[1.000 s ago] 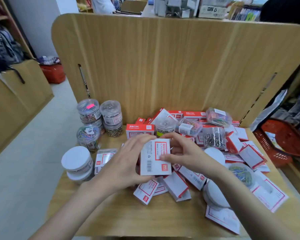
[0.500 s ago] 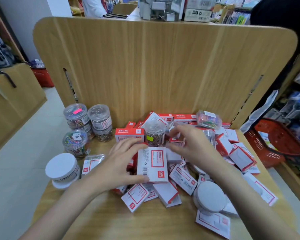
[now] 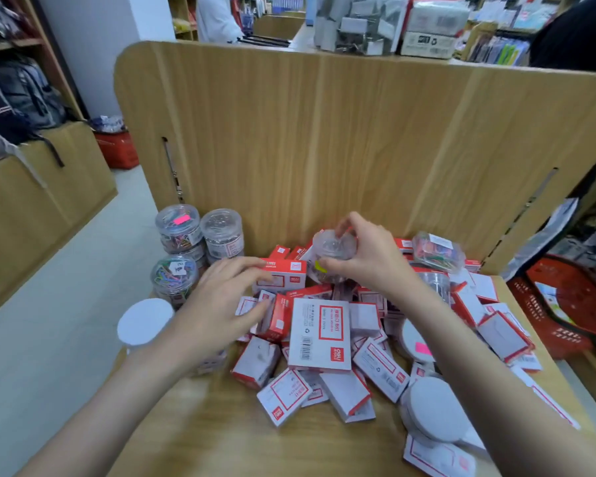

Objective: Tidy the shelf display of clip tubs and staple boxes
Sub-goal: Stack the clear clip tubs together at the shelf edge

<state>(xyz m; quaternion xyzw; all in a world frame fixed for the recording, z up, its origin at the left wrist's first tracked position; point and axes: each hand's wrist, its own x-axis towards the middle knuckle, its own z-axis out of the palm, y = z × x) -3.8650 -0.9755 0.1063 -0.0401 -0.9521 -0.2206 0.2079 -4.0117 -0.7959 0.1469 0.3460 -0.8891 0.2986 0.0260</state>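
Gripping a clear round clip tub (image 3: 331, 254) with right hand (image 3: 369, 259), fingers curled over its lid and side, near the shelf's (image 3: 193, 428) back panel amid the pile; silvery clips dimly showing inside. Hovering left hand (image 3: 217, 308) with fingers spread and relaxed over red-and-white staple boxes (image 3: 319, 333), fingertips touching one; holding nothing. Standing at the back left corner: stacked clear tubs (image 3: 200, 235) of coloured and silver clips. Lying on its side toward the back right: a clear tub of coloured clips (image 3: 436, 252). Resting white-lidded tubs (image 3: 145, 321) at the left edge, contents hidden; blurring print on boxes.
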